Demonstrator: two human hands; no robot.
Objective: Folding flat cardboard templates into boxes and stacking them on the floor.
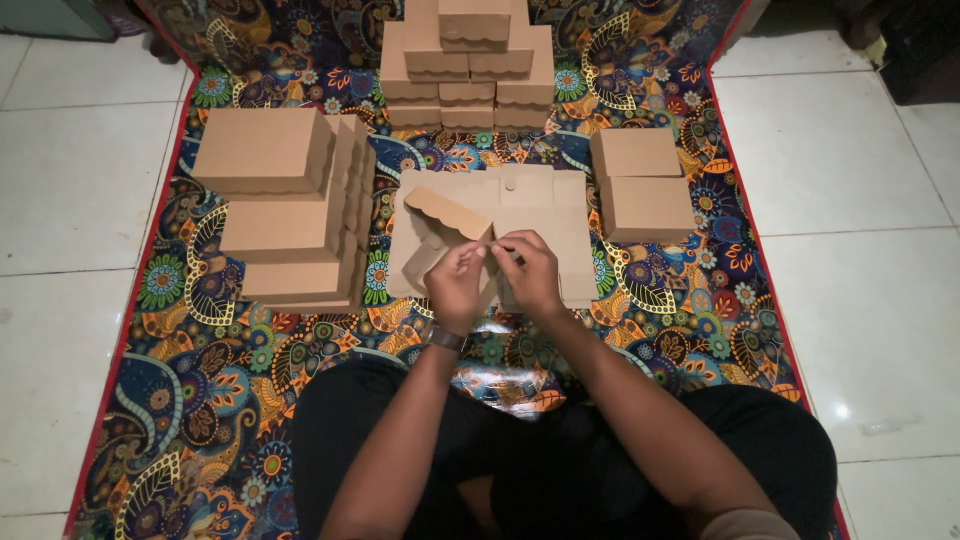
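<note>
Both our hands pinch a half-folded cardboard box (455, 235): left hand (457, 285) and right hand (530, 272) are closed on its thin flaps, just above the flat box blanks (540, 200) on the patterned mat (200, 400). We judge it light, stiff and easily creased, best held along the folds. Finished boxes (290, 200) stand left of the blanks.

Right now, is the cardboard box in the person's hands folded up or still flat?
Partly folded: the box has its scalloped flap raised while both hands pinch its edge.
</note>
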